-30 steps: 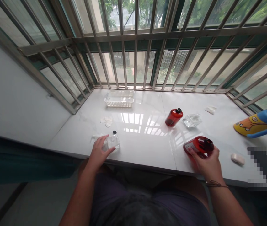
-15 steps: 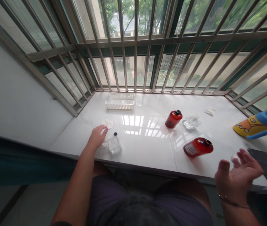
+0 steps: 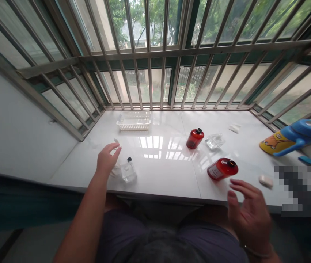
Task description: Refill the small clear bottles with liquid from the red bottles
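My left hand [image 3: 107, 159] is over the left part of the counter, its thumb and fingers pinched around a white tissue [image 3: 116, 141], with only a small tip showing. Just below that hand lies another crumpled white tissue [image 3: 116, 170], beside a clear glass bottle [image 3: 128, 171]. A small black cap [image 3: 129, 159] sits right behind the bottle. On the other side, my right hand [image 3: 250, 215] is open and empty, fingers apart and curved, at the counter's front edge. Nearest to it stands a large red bottle [image 3: 221, 169] with a label and a dark neck, not touched.
A white plastic basket [image 3: 133, 126] rests near the window bars. Farther right are a smaller red bottle [image 3: 195, 138], a clear dish [image 3: 215, 141], a crumpled tissue [image 3: 234, 128], a pale oblong object [image 3: 265, 181] and a blue-and-yellow cup [image 3: 289, 138].
My right hand has moved left from beside the pale object toward the large red bottle. My left hand has closed on the tissue that lay on the counter. The view has shifted slightly.
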Available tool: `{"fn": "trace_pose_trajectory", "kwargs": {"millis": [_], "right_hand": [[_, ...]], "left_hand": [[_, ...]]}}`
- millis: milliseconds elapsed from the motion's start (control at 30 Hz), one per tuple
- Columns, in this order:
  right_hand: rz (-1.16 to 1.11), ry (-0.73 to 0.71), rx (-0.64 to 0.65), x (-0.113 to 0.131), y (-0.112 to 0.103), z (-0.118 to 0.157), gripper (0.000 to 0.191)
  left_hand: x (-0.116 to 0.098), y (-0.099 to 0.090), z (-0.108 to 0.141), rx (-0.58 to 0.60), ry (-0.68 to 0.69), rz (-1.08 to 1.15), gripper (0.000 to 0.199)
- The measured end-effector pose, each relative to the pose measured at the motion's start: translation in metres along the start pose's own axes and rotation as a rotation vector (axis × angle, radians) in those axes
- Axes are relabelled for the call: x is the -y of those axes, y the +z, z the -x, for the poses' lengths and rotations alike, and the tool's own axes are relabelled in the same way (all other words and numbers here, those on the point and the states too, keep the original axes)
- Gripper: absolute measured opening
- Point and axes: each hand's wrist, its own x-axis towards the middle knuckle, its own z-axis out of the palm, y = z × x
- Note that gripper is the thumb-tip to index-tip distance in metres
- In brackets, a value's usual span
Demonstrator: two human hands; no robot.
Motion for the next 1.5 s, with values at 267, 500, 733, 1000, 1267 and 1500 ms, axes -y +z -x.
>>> {"fn": "trace_pose_trajectory", "kwargs": {"millis": [267, 500, 733, 1000, 1267, 1500], "right_hand": [[-0.742, 0.680, 0.606, 0.050, 0.071, 0.039, 0.069], [-0.443, 0.526, 0.559, 0.035, 0.060, 0.031, 0.051], [0.467, -0.206, 0.397, -0.030, 0.066, 0.015, 0.037], [0.551, -0.441, 0.591, -0.039, 0.080, 0.055, 0.060], [0.598, -0.387, 0.676, -0.064, 0.092, 0.038, 0.067], [0.491, -0.364, 0.822, -0.014, 0.141, 0.033, 0.069]], "left_hand": [[-0.136, 0.013, 0.118, 0.382, 0.116, 0.660, 0.027], [-0.152, 0.044, 0.179, 0.700, 0.225, 0.769, 0.047], [-0.119, 0.042, 0.167, 0.529, 0.173, 0.529, 0.016], [-0.052, -0.001, 0.125, 0.036, 0.127, 0.230, 0.027], [0.031, -0.001, 0.122, -0.262, -0.182, -0.017, 0.039], [0.038, 0.017, 0.131, -0.311, -0.347, 0.130, 0.037]]}}
